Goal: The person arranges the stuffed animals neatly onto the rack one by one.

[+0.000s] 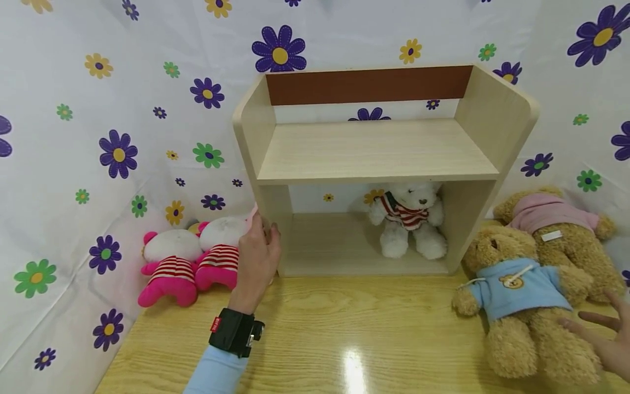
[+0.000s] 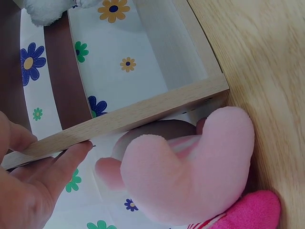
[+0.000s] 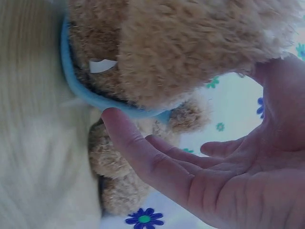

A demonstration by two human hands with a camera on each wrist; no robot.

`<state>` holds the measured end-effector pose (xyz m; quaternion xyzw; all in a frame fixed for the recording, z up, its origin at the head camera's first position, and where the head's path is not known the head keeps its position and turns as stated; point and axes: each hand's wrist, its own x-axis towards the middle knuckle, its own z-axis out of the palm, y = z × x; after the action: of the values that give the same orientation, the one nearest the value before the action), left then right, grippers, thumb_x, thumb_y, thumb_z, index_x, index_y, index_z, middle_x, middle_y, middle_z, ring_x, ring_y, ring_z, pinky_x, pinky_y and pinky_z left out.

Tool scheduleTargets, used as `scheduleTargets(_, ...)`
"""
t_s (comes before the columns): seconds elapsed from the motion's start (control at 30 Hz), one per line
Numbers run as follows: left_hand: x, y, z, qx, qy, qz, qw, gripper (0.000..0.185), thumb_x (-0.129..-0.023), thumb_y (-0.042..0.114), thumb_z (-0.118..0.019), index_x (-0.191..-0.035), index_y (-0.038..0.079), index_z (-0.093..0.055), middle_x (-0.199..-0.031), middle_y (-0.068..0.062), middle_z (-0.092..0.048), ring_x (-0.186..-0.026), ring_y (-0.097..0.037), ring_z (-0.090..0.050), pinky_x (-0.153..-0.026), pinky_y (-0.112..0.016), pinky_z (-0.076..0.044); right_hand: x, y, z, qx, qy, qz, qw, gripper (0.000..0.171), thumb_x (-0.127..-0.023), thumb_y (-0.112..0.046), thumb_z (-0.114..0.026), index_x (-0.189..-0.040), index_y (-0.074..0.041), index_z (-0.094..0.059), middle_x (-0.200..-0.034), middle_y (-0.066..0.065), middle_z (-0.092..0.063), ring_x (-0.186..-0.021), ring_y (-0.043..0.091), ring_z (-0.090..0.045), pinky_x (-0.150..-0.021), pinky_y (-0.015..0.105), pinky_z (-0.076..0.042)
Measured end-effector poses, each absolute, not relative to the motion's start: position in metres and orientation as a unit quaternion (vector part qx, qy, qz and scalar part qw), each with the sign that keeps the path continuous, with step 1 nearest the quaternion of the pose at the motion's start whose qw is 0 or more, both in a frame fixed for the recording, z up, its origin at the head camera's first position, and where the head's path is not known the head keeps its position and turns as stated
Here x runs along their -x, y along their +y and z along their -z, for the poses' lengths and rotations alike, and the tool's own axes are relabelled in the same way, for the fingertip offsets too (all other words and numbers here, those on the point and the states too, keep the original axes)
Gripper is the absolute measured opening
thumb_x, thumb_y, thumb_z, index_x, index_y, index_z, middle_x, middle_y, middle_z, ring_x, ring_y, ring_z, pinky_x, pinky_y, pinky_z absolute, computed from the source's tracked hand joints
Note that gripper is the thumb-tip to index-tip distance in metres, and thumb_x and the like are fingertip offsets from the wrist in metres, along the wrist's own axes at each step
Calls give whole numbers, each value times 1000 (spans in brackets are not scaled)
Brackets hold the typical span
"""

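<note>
Two hands, left hand [image 1: 256, 257] touching shelf [image 1: 374, 158]; wristband [image 1: 235, 331] tag unreadable

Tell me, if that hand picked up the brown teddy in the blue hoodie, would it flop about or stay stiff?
Probably floppy: the teddy in the blue hoodie lies slumped on the table with its limbs splayed. It likely feels light for its bulk, being fluffy plush. It should not slip; the shaggy fur gives the right hand, open beside it, plenty to grip.

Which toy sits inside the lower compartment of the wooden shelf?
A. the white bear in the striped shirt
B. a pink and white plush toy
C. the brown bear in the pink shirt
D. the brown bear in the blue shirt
A: the white bear in the striped shirt sits in the lower compartment of the wooden shelf; the other toys lie outside it on the table.
</note>
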<state>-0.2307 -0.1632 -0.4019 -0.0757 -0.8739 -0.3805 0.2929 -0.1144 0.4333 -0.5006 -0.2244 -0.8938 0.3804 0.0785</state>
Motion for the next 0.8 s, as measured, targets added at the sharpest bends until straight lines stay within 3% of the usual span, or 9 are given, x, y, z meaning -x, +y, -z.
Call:
scheduleTargets(0.03,231,-163,402,77,-873,381,294,50,-103,9,-57,-150,-1,-42,-137,-28,-63,-103,-38,-74,-80,-51,-63,119,442,510,214,-897,-378,84,98,-104,-35,-56,-161,-12,21,-156,47,-17,-131,71,-29,-92,81,-36)
scheduleTargets(0.17,233,-163,401,81,-873,379,297,51,-102,8,-57,-151,1,-41,-138,-27,-63,-112,-40,-71,-87,-52,-61,128,457,527,152,-914,-349,140,104,-99,-17,-68,-164,-15,13,-165,38,0,-123,74,-35,-80,77,-42)
scheduleTargets(0.27,233,-163,400,83,-872,379,298,50,-102,7,-57,-150,0,-42,-137,-28,-63,-115,-41,-69,-88,-52,-60,119,433,499,112,-924,-312,189,94,-96,-14,-71,-165,-10,-8,-163,39,-14,-123,74,-36,-76,80,-43)
scheduleTargets(0.43,234,-164,399,82,-871,381,299,49,-103,9,-57,-149,-1,-43,-136,-27,-64,-111,-39,-72,-86,-50,-62,93,366,426,67,-928,-241,275,59,-100,-14,-64,-149,9,-42,-143,45,-41,-125,66,-38,-98,79,-37)
scheduleTargets(0.47,234,-164,399,82,-871,380,299,49,-103,10,-57,-148,-2,-43,-136,-27,-64,-111,-39,-72,-86,-50,-61,89,354,416,56,-923,-242,295,54,-100,-14,-63,-144,12,-46,-139,45,-44,-123,66,-39,-104,79,-31)
scheduleTargets(0.57,234,-164,400,80,-871,381,301,49,-102,8,-57,-149,-1,-43,-136,-27,-64,-112,-40,-71,-86,-51,-61,82,326,401,5,-918,-216,333,55,-104,-35,-59,-135,10,-57,-129,44,-51,-115,64,-45,-98,76,-36)
scheduleTargets(0.6,234,-164,400,79,-870,383,300,49,-102,8,-57,-149,-1,-43,-137,-27,-64,-112,-40,-71,-86,-52,-61,81,319,399,-6,-925,-194,325,61,-101,-45,-61,-133,7,-60,-129,43,-52,-113,64,-47,-96,76,-37)
scheduleTargets(0.67,234,-165,400,76,-870,384,300,50,-102,8,-57,-150,0,-42,-138,-27,-63,-116,-40,-69,-88,-53,-60,80,309,398,-1,-957,-139,255,72,-95,-62,-61,-135,-3,-62,-132,40,-51,-113,64,-46,-92,79,-35)
scheduleTargets(0.8,233,-164,400,75,-871,386,293,51,-103,9,-56,-151,1,-41,-140,-26,-62,-120,-40,-67,-91,-53,-58,81,301,403,31,-999,-19,23,90,-80,-86,-56,-139,-20,-62,-142,33,-47,-121,64,-40,-92,91,-20)
